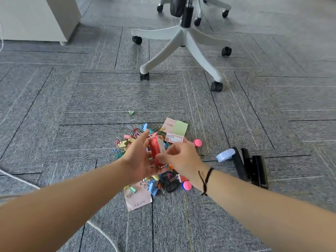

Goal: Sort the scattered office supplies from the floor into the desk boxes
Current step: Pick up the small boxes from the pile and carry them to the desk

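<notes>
Both hands held a small red box above the pile of supplies on the carpeted floor.

The left hand cupped the red box from the left side with its fingers curled round it, while the right hand, with a dark cord at its wrist, pinched the box's near edge between thumb and fingers. Below the hands lay coloured binder clips and paper clips heaped together, with pink note sheets at the near side and a pink and green card at the far side. A lone green clip sat apart, farther off. A pale blue stapler and a black hole punch lay just right of the pile. An office chair base stood beyond.
</notes>
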The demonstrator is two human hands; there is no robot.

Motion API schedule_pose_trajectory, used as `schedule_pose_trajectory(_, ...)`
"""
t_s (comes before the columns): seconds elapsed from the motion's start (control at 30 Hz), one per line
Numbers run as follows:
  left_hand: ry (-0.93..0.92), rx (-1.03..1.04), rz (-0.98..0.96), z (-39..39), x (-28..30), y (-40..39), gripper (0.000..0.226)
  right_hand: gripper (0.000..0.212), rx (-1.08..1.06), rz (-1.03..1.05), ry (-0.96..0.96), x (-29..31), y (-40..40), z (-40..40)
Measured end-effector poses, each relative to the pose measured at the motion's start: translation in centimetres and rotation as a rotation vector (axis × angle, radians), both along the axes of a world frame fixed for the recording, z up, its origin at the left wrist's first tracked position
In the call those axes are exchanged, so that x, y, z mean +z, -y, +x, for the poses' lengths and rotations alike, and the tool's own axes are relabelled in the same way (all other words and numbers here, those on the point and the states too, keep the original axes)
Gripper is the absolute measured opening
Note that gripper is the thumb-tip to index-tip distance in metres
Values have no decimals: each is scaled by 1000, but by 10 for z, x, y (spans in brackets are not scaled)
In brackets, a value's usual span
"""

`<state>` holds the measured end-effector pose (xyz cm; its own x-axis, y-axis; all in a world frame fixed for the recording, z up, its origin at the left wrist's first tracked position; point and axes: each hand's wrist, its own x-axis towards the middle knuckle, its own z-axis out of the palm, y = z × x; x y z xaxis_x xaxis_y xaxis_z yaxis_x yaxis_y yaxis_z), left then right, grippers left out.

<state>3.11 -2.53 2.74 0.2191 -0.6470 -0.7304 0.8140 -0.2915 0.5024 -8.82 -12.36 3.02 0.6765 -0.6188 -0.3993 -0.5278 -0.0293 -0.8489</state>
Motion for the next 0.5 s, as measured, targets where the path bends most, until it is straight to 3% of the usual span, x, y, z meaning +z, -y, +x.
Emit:
schedule_pose_trajectory(0.2,-9,5,0,20,-4,-12,52,29,187,-291,64,0,10,3)
schedule_pose_trajectory(0.3,-8,-11,20,27,-8,-19,45,23,54,-417,-89,-16,51,-4)
schedule_pose_trajectory(0.4,-14,-11,43,30,-12,-21,47,10,75,-505,-302,-37,86,-10)
schedule_pose_trajectory(0.5,-30,-6,39,29,-13,-21,54,25,182,-575,-337,-46,90,-3)
